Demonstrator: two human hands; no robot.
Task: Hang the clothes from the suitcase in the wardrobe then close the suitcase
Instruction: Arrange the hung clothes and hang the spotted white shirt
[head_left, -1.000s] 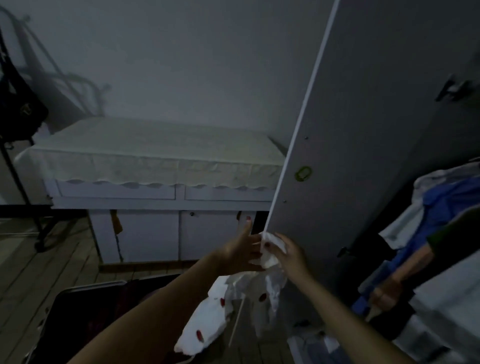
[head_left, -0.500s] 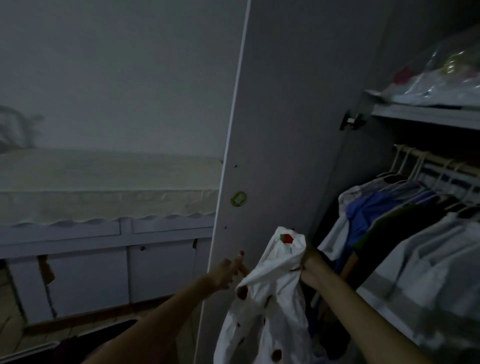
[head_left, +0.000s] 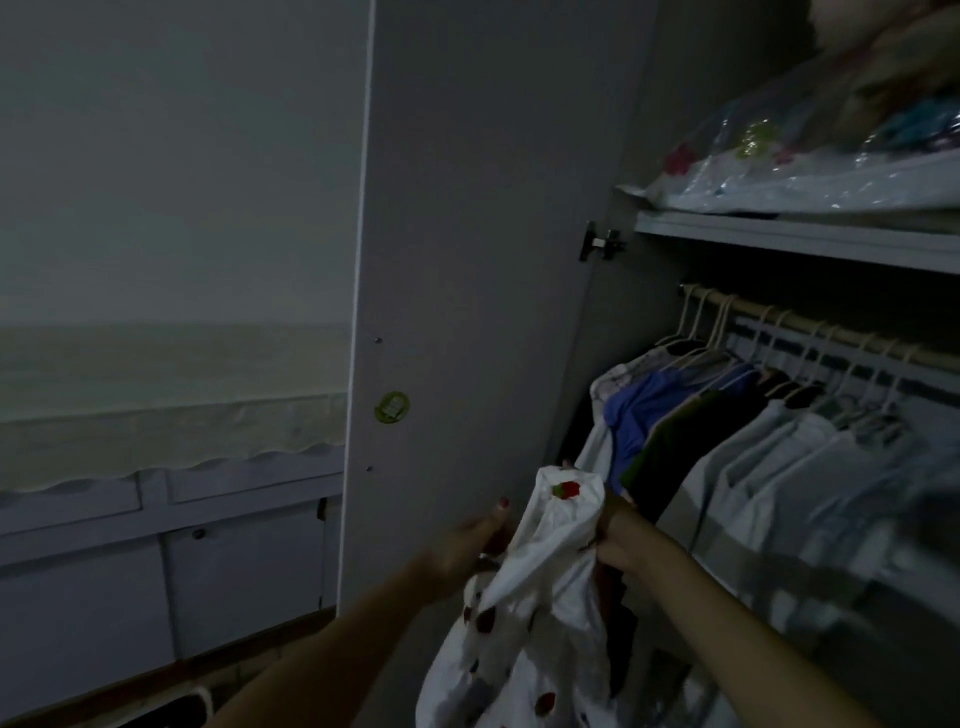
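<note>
A white garment (head_left: 540, 597) with red spots hangs in front of the open wardrobe door (head_left: 483, 260), gripped by the right hand (head_left: 621, 535) and the left hand (head_left: 467, 540). Beside it, clothes (head_left: 727, 457) hang from a rail (head_left: 810, 327) under a shelf (head_left: 795, 239) in the dim room.

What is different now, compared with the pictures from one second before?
The view turned from the floor to the open wardrobe. Both hands lifted the white garment with red spots toward the rail. The right hand grips it as before; the left hand stays beside it. It is not yet hung.

Cloth-covered cabinet (head_left: 171, 499), perhaps bagged bedding (head_left: 810, 176)
</note>
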